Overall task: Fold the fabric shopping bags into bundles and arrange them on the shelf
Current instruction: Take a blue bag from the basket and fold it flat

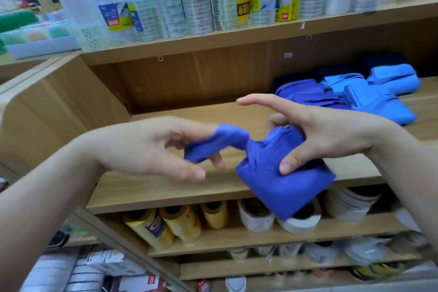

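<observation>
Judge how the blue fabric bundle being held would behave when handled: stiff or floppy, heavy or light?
Probably floppy: its strap droops over the left hand. Likely light: the right hand holds the bundle by thumb and fingers. It may unfold if released: the strap hangs loose.

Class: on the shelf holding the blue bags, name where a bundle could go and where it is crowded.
Bare wood of the shelf runs from its left side wall to the pile of blue bags; the right end is crowded.
</observation>
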